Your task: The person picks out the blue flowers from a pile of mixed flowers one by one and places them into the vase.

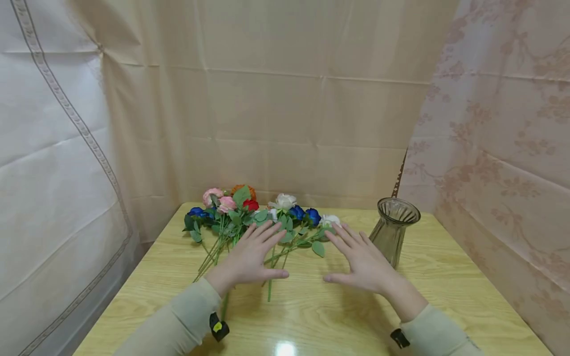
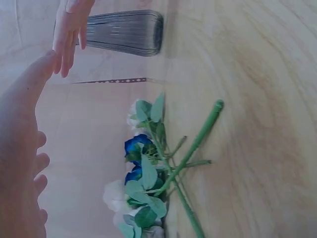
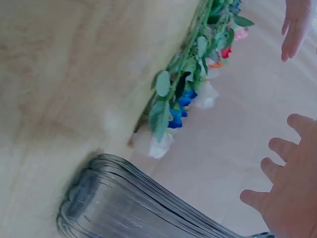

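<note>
Both hands hover palm down over the table with fingers spread and hold nothing. My left hand (image 1: 251, 254) overlaps the stems of the artificial flowers in the head view. The right hand (image 1: 362, 259) is just left of a ribbed, smoky glass vase (image 1: 394, 227) that stands upright with a flared rim. Pink flowers (image 1: 227, 203), an orange flower (image 1: 249, 190), a red rose (image 1: 251, 205), blue roses (image 1: 313, 216) and white roses (image 1: 283, 201) lie in a spread-out pile, their green stems (image 1: 269, 287) pointing toward me. In the right wrist view the vase (image 3: 133, 203) appears close below the fingers.
The flowers and vase are on a light wood-grain table (image 1: 311, 316). A beige cloth (image 1: 267, 99) hangs behind it, with a white cloth (image 1: 53, 173) at the left and a floral-patterned cloth (image 1: 503, 148) at the right. Dark wrist straps (image 1: 219, 327) show at the sleeves.
</note>
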Motion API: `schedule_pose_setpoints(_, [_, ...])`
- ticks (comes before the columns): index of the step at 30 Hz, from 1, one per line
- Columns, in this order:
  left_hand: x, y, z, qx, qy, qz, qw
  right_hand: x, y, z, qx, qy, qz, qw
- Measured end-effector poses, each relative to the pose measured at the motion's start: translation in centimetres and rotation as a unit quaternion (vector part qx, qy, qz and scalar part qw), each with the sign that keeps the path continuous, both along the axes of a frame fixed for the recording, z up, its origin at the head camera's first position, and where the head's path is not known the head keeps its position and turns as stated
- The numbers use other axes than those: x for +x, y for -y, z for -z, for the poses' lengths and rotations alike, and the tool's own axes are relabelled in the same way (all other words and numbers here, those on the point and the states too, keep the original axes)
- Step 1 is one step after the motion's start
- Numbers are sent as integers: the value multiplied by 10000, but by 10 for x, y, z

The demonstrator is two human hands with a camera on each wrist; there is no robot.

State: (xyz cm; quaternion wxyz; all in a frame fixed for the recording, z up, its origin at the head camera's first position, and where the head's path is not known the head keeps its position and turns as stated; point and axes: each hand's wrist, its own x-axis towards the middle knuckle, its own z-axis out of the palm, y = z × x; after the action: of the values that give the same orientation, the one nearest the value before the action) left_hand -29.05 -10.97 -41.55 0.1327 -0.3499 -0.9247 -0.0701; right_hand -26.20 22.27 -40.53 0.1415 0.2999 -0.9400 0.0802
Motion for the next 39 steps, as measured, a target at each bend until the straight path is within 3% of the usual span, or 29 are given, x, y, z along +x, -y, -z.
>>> schedule_pose_setpoints(10, [0,0,-18,524,-158,131,9984,2,-7,-24,-338,-173,-64,9993])
schedule_pose_setpoints(19, [1,-7,-27,1146,-392,315,9921,3,-12,-40,-1218,-213,-135,9922])
schedule_pose_setpoints(26, [2,-13,-31,1609,-500,481,9845,6,-19,-50,-1925,-152,-213,9809])
schedule_pose_setpoints(39, [11,-25,-38,2240,266,438,9732,6,-33,-69,-2328,-1162,-522,9642])
